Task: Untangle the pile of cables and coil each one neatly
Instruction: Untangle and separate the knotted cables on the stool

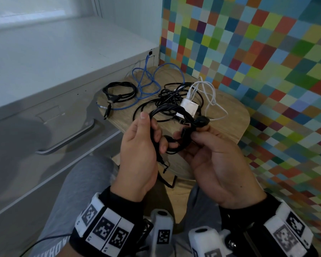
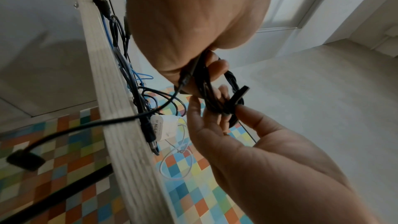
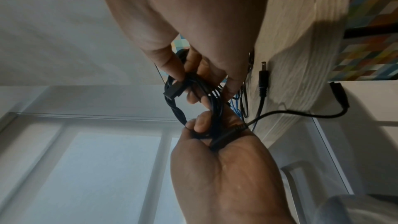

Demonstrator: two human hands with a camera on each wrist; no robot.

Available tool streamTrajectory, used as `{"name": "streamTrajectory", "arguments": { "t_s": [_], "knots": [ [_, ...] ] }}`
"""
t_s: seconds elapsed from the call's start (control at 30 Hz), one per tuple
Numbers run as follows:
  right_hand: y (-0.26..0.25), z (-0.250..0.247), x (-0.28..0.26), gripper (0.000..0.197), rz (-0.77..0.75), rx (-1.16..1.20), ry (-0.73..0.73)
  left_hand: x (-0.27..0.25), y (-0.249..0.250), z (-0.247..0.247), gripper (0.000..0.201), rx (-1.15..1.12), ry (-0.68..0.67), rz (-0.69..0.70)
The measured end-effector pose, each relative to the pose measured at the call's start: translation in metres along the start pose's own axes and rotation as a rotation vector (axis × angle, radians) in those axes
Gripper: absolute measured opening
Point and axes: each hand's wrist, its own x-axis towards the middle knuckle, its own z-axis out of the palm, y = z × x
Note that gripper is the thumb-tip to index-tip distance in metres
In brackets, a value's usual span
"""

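- The left hand [image 1: 137, 143] is clenched round one side of a small black cable coil [image 1: 172, 145]; the thumb lies over the strands and the fingers curl beneath.
- The right hand [image 1: 217, 160] pinches the opposite side of the same coil between thumb and fingertips, at a flat black strap tab [image 2: 240, 94].
- The coil is held between the two grips, above the near edge of the wooden stool [image 1: 235, 115]. Its long axis runs from one grip to the other.
- A loose tail of black cable leaves the left grip downward and ends in a barrel-type plug [image 3: 263, 76].
- Judgement: the step in hand is securing the coil. The strap tab sits at the right grip, so the right hand is the nearer one to wrap it; the left hand only has to hold the loops flat.
- Beyond both grips, on the stool: a tangled black cable pile [image 1: 170, 101], a white charger [image 1: 189, 106] with white cable, a blue cable [image 1: 146, 82] and a looped black cable [image 1: 119, 91].
- The head view shows the remaining pile; the wrist views show the strap tab and the hanging plug, which the head view hides.
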Motion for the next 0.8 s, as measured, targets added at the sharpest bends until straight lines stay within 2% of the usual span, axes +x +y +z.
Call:
{"name": "streamTrajectory", "arguments": {
  "t_s": [0.13,0.23,0.37,0.47,0.53,0.63,0.8],
  "knots": [
    [0.0,0.005,-0.001,0.007,-0.013,0.054,0.021,-0.002,0.001,0.002,0.039,0.039,-0.015,0.029],
    [0.0,0.006,0.0,0.011,-0.012,0.091,0.043,-0.004,0.001,0.003,0.04,0.09,-0.032,0.055],
    [-0.002,0.002,0.002,0.02,-0.037,0.012,-0.045,-0.007,0.001,0.004,0.041,0.132,-0.066,0.065],
    [-0.007,0.0,0.003,0.013,-0.047,0.04,-0.043,-0.008,0.004,0.004,0.04,0.177,-0.088,0.142],
    [-0.01,-0.001,0.004,0.021,-0.062,0.042,-0.015,-0.009,0.007,0.005,0.043,0.169,-0.111,0.181],
    [-0.009,-0.003,0.007,0.024,-0.062,0.017,0.019,-0.011,0.007,0.006,0.047,0.142,-0.147,0.151],
    [-0.001,-0.005,0.006,0.03,-0.097,-0.145,0.025,-0.008,0.007,0.003,0.045,0.03,-0.13,0.115]
  ]
}}
